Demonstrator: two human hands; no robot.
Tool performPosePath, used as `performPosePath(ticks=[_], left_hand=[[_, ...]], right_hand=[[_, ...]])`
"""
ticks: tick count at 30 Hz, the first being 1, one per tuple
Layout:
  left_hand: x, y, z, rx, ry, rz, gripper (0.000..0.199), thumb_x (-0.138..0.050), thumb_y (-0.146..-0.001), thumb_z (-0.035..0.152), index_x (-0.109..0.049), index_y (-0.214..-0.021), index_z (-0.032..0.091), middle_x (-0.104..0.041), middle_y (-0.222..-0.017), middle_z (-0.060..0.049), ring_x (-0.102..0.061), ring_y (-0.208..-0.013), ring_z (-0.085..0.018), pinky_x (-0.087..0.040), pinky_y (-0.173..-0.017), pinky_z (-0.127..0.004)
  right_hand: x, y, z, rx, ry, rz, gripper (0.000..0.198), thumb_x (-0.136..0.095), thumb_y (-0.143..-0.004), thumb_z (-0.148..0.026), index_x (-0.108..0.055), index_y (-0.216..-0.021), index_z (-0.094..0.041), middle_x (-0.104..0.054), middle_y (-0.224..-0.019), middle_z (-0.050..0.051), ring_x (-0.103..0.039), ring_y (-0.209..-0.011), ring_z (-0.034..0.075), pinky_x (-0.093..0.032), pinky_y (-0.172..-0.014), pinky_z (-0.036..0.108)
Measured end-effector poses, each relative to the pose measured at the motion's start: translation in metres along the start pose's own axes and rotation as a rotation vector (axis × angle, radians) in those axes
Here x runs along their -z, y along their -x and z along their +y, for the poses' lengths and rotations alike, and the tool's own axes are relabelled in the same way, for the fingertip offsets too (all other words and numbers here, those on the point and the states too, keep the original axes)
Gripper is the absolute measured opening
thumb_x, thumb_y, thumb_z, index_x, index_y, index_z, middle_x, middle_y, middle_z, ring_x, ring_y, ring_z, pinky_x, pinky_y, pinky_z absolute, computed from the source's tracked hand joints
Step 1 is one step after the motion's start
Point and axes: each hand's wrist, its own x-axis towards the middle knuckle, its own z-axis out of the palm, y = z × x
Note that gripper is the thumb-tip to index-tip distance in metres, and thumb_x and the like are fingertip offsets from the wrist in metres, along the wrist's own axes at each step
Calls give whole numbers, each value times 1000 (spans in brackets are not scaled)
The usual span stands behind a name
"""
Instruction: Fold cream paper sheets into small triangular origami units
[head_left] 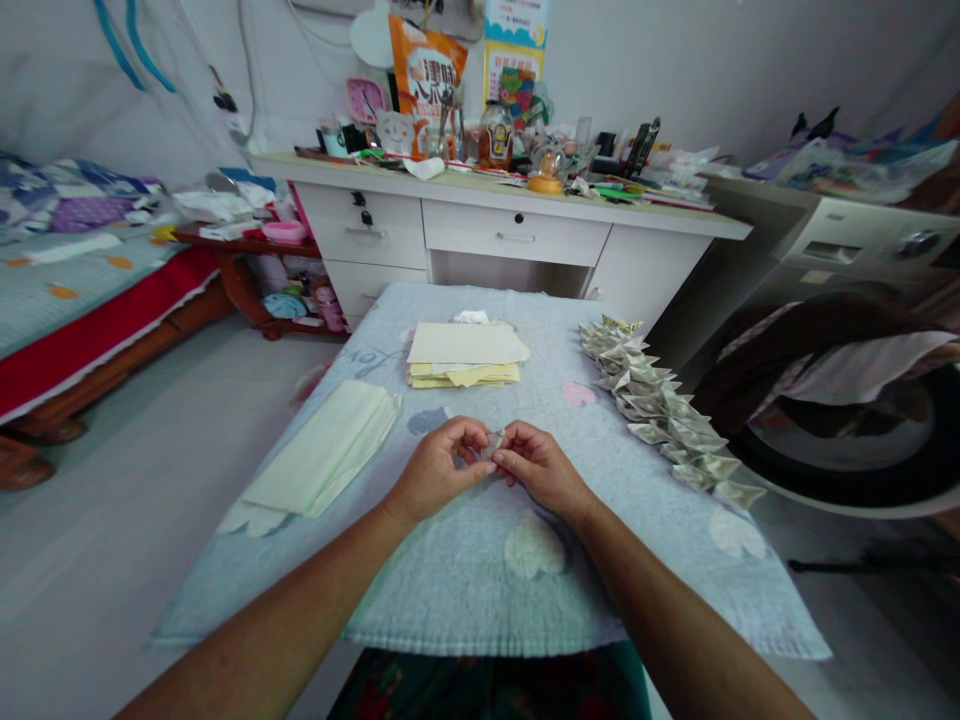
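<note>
So on your left there's a long, slanted stack of smooth, pale green paper (322,455) on a soft, fabric-looking tablecloth (420,590), then a flat pile of cream and yellow paper (465,345), and off right a bunch of spiky, greyish folded papers (660,405). Your left hand (446,462) and right hand (541,468) both pinch a small folded piece (493,443), tucked between your thumbs and fingertips.

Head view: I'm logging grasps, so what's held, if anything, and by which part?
A small paper piece, pinched by left hand and right hand; which part is unclear.
</note>
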Motion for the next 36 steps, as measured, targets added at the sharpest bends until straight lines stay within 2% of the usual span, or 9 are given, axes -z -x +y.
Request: performPosePath(ticks=[13, 20, 25, 28, 32, 36], left_hand=[[1, 0, 4, 26, 116, -16, 19, -70, -72, 23, -56, -81, 16, -59, -88, -3, -57, -80, -14, -47, -74, -24], [0, 0, 4, 43, 168, -1, 17, -69, -73, 22, -56, -83, 16, -61, -96, -6, -61, -90, -17, -50, -79, -27], [-2, -1, 0, 129, 209, 53, 18, -69, -73, 22, -57, -85, 16, -65, -89, -4, -63, -82, -14, -50, -74, -24], [-2, -2, -3, 225, 237, 79, 18, -67, -73, 21, -57, -86, 16, -65, -75, 0, -63, -66, -12, -49, -64, -22], [-1, -3, -3, 296, 339, 93, 19, -67, -72, 23, -55, -84, 15, -63, -69, 2, -60, -56, -10, -47, -56, -21], [2, -3, -2, 294, 495, 65, 20, -67, -75, 25, -56, -87, 14, -63, -75, -1, -60, -64, -11, -49, -60, -23]], right_hand=[[0, 0, 2, 20, -4, 13, 27, -68, -80, -42, -52, -81, -20, -52, -66, -4, -46, -54, 8, -39, -50, 20], [-4, 3, -1, 131, -17, 32, 27, -67, -81, -36, -48, -96, -23, -51, -76, -4, -47, -62, 9, -39, -55, 21], [-4, 4, -5, 252, 255, 72, 14, -58, -87, -29, -57, -98, -21, -52, -88, 2, -51, -77, 13, -42, -69, 25], [-3, 4, -7, 316, 422, 85, 12, -56, -85, -20, -59, -98, -21, -49, -88, 2, -50, -77, 13, -41, -67, 25], [-2, 5, -8, 379, 571, 72, 23, -54, -80, -8, -61, -98, -21, -46, -83, 1, -48, -72, 13, -39, -63, 24], [-2, 6, -6, 426, 640, 62, 34, -52, -79, -6, -60, -107, -23, -47, -90, 3, -49, -74, 13, -43, -67, 26]])
